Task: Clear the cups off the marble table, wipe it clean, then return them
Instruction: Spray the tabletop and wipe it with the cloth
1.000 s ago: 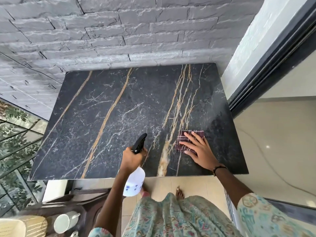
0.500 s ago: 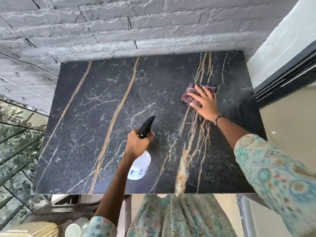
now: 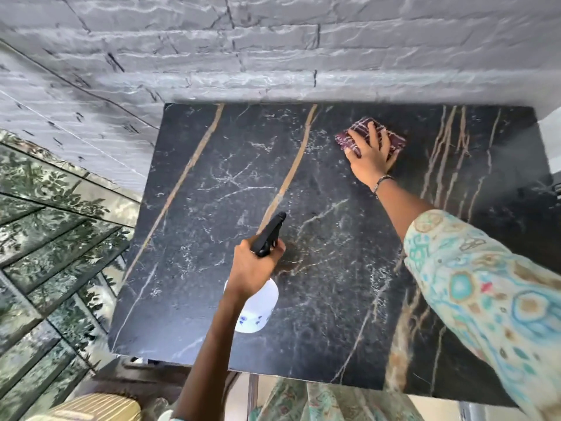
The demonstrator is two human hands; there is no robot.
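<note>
The black marble table (image 3: 212, 183) with gold veins fills the view, and no cups stand on it. My right hand (image 3: 372, 153) presses flat, fingers spread, on a maroon checked cloth (image 3: 394, 139) near the table's far edge. My left hand (image 3: 252, 267) grips a white spray bottle (image 3: 256, 308) with a black trigger head (image 3: 268, 233), held above the table's near middle with the nozzle pointing away from me.
A grey stone-brick wall (image 3: 273, 47) runs along the table's far side. A glass railing (image 3: 45, 238) with foliage behind it lies to the left. A striped yellow object (image 3: 97, 405) sits at the bottom left, below the table's near edge.
My right hand has slid the cloth from the table's near right up to the far edge and leftward. The left hand with the bottle has stayed over the near middle. The view leaned forward.
</note>
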